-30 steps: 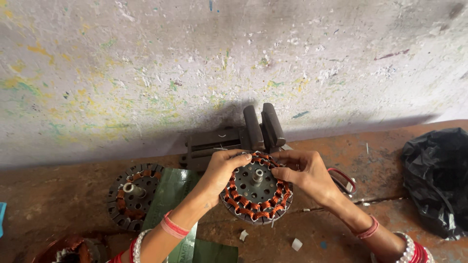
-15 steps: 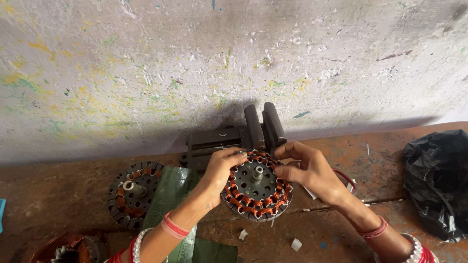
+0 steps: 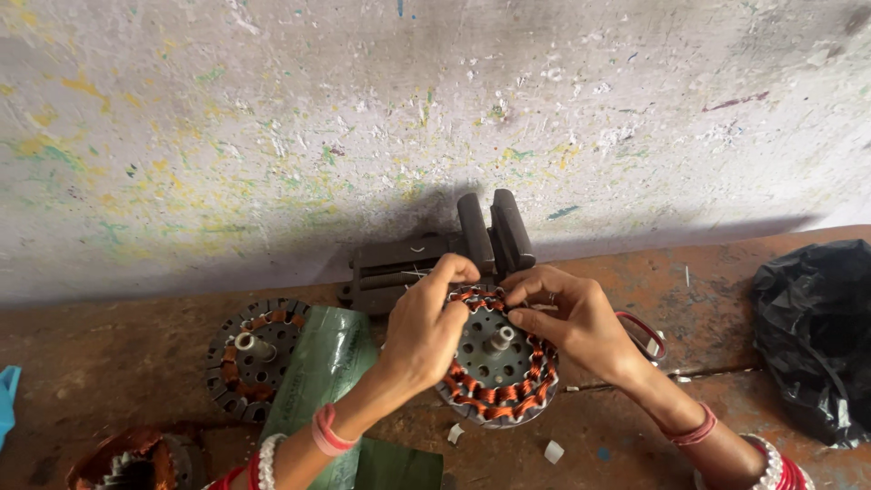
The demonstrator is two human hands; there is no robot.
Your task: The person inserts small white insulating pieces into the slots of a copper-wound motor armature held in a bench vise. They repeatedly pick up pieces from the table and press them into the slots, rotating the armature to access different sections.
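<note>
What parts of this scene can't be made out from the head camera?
- Wound stator: its upper rim is hidden under the left hand and right hand.
- Whatever the fingers pinch: too small to tell.
- Black bag: cut off by the right edge.
- Blue object: cut off by the left edge.

Crumpled black plastic bag (image 3: 812, 336) at right bench edge, green plastic packet (image 3: 327, 372) under left forearm
</note>
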